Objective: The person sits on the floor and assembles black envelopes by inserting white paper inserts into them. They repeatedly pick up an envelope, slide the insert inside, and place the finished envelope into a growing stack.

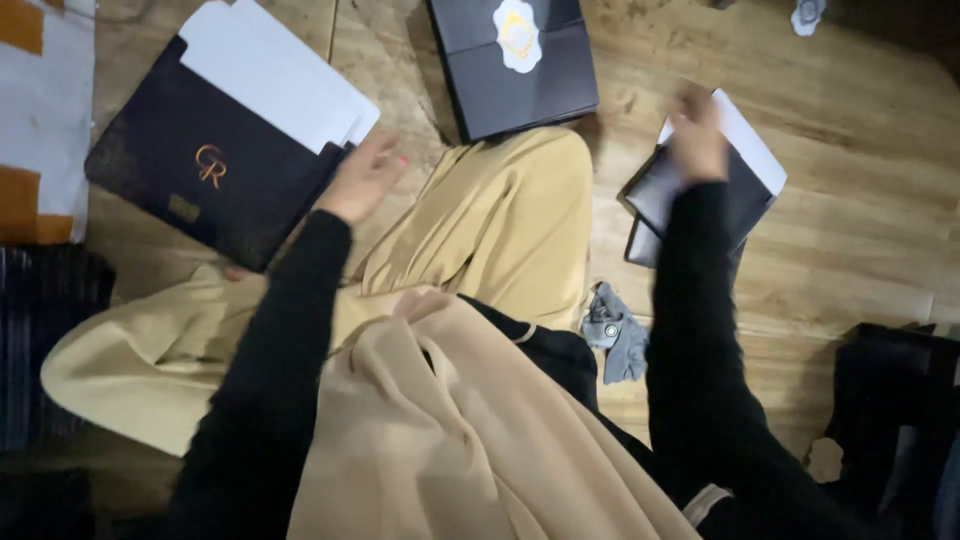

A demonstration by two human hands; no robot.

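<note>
- Sitting on the wooden floor (860, 200), I have my left hand (362, 175) at about ten o'clock from my lap, fingers loosely spread, just touching the near corner of a big flat dark folder (200, 165) with white card sheets (275, 70) sticking out of its far end.
- My right hand (697, 135) is out at two o'clock, on a small dark pouch (690, 195) with a white card (750, 140) under or in it; the hand is blurred, so I cannot tell whether that grip is pinching or only resting.
- Risk, as I judge it: the white sheets sit loose in the folder's open end, so a tug at my corner could spill them.
- Likewise the small card could slip out of the pouch if my hold is only on one layer.
- The folder's long axis runs from eight o'clock to two o'clock, open end pointing away to the upper right.
- The pouch runs from seven to one o'clock, card end far from me.
- A closed dark box (515, 65) lies at twelve o'clock, apart from both hands.
</note>
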